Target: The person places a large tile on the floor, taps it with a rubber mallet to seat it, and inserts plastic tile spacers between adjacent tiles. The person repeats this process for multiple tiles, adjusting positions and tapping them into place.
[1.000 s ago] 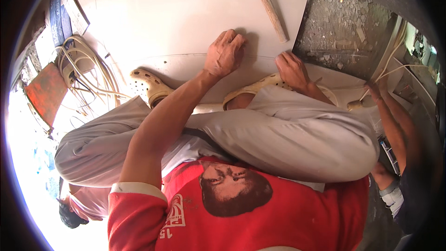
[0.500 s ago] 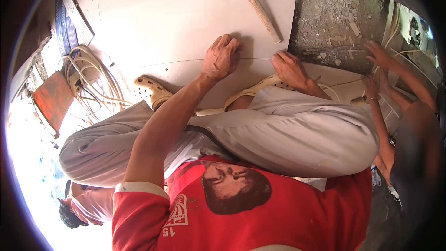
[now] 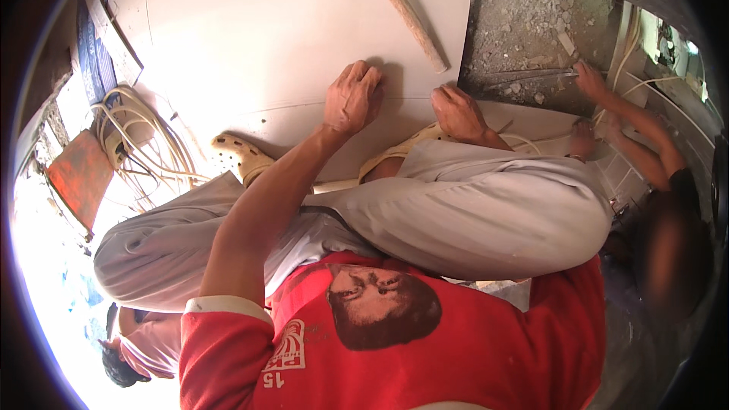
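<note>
A large pale flat sheet (image 3: 281, 38) lies in front of me, with a thin dark line running across its near part. My left hand (image 3: 355, 96) rests on the sheet by this line, fingers curled closed. To its right, my right hand (image 3: 459, 112) is also closed, low over the line near the sheet's right edge. What either hand pinches, if anything, is hidden by the fingers. Beyond my hands lies a hammer (image 3: 406, 15), its wooden handle pointing toward my right hand and its dark head cut by the upper edge.
Coiled pale cables (image 3: 152, 133) and an orange-red plate (image 3: 80, 178) lie at left. Rubble-strewn ground (image 3: 524, 23) borders the sheet on the right. There a co-worker's hand (image 3: 592, 82) is at a thin strip (image 3: 531, 74). Another person (image 3: 144, 342) is at lower left.
The view has shifted slightly, moving the sheet and hammer a little left in the picture. My hands keep their place by the line. The co-worker's hand has moved left to the thin strip's end.
</note>
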The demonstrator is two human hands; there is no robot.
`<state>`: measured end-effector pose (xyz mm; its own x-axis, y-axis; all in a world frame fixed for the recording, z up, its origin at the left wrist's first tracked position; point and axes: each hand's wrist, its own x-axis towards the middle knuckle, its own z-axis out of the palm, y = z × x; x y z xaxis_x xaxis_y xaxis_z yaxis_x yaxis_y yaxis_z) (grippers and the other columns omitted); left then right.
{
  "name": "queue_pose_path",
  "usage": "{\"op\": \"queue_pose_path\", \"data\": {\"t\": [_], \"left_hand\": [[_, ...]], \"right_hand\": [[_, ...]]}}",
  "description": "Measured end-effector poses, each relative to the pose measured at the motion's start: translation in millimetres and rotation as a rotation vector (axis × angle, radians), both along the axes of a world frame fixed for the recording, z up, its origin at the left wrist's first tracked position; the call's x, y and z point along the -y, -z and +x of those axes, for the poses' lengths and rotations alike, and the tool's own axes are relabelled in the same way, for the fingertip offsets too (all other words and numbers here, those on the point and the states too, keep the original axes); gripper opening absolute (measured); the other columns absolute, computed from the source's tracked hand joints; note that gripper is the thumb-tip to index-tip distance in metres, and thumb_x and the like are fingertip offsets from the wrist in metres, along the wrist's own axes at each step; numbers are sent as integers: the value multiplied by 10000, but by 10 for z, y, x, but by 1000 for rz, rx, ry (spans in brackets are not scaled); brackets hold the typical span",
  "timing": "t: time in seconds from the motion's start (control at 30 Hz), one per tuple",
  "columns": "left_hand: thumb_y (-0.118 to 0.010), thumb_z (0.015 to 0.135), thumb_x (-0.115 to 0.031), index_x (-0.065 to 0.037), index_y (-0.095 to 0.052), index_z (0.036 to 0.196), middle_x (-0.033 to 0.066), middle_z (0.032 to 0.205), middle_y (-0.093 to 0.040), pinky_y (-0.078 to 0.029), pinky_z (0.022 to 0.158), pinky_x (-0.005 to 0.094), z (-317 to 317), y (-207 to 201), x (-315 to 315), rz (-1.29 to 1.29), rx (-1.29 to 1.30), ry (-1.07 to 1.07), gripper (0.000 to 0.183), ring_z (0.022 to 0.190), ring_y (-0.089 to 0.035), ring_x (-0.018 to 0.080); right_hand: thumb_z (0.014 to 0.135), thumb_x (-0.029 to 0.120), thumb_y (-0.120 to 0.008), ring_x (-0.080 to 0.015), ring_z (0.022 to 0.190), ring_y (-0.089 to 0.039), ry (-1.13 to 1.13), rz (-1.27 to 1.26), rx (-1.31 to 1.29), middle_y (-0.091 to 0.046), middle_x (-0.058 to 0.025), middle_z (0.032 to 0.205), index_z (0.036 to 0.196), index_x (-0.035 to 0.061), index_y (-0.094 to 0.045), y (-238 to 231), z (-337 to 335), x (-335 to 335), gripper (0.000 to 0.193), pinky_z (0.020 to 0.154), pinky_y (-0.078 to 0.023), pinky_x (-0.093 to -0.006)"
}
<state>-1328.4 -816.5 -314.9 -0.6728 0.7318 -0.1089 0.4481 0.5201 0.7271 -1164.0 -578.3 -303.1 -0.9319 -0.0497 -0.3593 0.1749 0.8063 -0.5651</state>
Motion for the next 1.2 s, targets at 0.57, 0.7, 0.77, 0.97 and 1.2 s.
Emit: {"op": "queue_pose_path", "data": {"t": [0.57, 0.7, 0.77, 0.97, 1.2], "left_hand": [[-726, 932, -147, -90, -618, 964, 134, 967, -583, -552, 835, 496, -52, -31, 5, -12, 53, 56, 126, 984, -634, 363], [-726, 936, -155, -83, -634, 982, 145, 985, -589, -549, 843, 505, -59, -22, 25, -15, 49, 104, 126, 999, -630, 373], [-728, 937, -161, -82, -643, 994, 149, 997, -592, -548, 845, 507, -43, -20, 32, -30, 55, 95, 129, 1008, -629, 377], [-725, 936, -161, -94, -659, 1009, 139, 1014, -603, -558, 836, 504, -47, 7, 29, -64, 52, 129, 120, 1007, -637, 368], [-751, 924, -208, -138, -687, 1053, 119, 1017, -638, -572, 817, 504, -79, 60, -44, -105, 23, 129, 160, 996, -675, 366]], "right_hand": [[988, 196, -692, -356, 965, -683, 234, 295, 10, -674, -122, 968, 1072, 99, -723, -141, 1220, 92, 132, 880, -574, -460], [996, 201, -691, -357, 937, -688, 267, 293, 25, -675, -128, 953, 1053, 97, -726, -143, 1254, 137, 124, 860, -577, -461], [1000, 204, -690, -358, 923, -690, 274, 293, 27, -676, -130, 945, 1044, 96, -727, -141, 1280, 159, 122, 850, -579, -461], [1012, 212, -688, -359, 881, -698, 322, 304, 42, -677, -139, 922, 1016, 94, -730, -18, 1436, 232, 125, 819, -585, -461], [1026, 221, -686, -361, 832, -706, 398, 394, -84, -679, -148, 896, 983, 92, -734, 22, 1375, 111, 145, 783, -592, -461]]}}
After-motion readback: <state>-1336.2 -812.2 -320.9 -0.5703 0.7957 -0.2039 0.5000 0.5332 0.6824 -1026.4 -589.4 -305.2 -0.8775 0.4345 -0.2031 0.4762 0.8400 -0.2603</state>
